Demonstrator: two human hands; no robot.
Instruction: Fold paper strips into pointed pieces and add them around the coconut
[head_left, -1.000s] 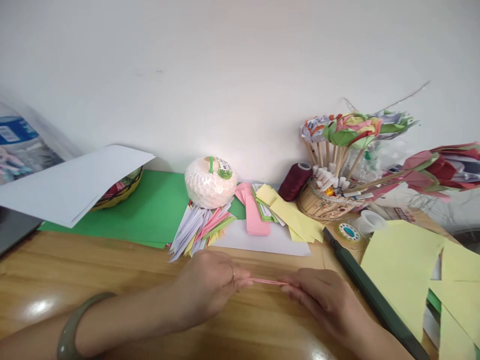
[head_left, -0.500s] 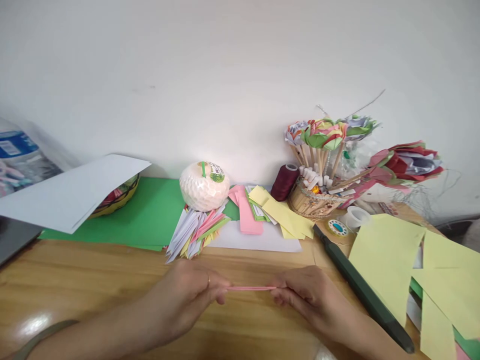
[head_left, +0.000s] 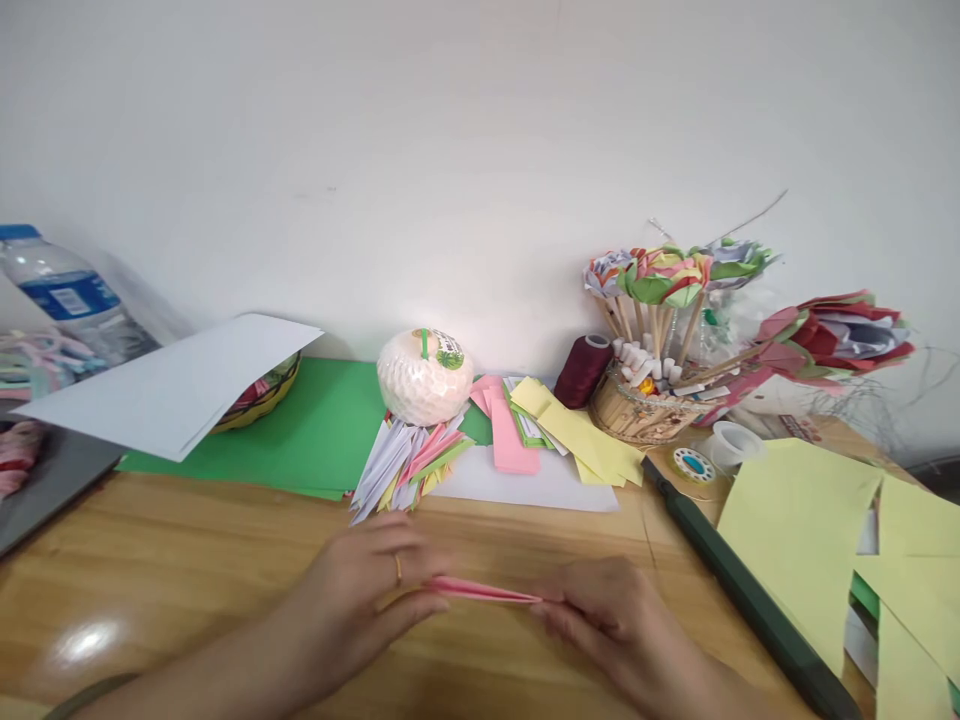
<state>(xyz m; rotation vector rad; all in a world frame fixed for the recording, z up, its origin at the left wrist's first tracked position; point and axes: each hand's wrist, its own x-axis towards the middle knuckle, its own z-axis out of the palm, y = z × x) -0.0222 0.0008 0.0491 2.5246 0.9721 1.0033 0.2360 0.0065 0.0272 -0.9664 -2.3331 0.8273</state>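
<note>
A narrow folded strip of pink paper (head_left: 486, 591) stretches between my two hands, just above the wooden table (head_left: 247, 560). My left hand (head_left: 371, 590), with a ring on one finger, pinches its left end between thumb and fingers. At the other end, my right hand (head_left: 600, 610) grips the tip, its fingers curled. The strip looks slightly parted towards the left. Behind my hands lies a bunch of folded paper strips (head_left: 401, 468) in white, pink, green and yellow, against a coconut wrapped in plastic (head_left: 425, 380).
Pink slips (head_left: 514, 440) and yellow slips (head_left: 577, 430) lie at the back. A thread spool (head_left: 583, 371) stands by a basket (head_left: 637, 410) of paper flowers. A long dark tool (head_left: 750, 590) and yellow sheets (head_left: 795, 540) are at right; white sheets (head_left: 172, 385) and a bottle (head_left: 75, 300) at left.
The pink strip has tilted, its right end now lower, and it shows wider at the left. My left fingers have loosened and lifted somewhat. The whole view has shifted slightly left.
</note>
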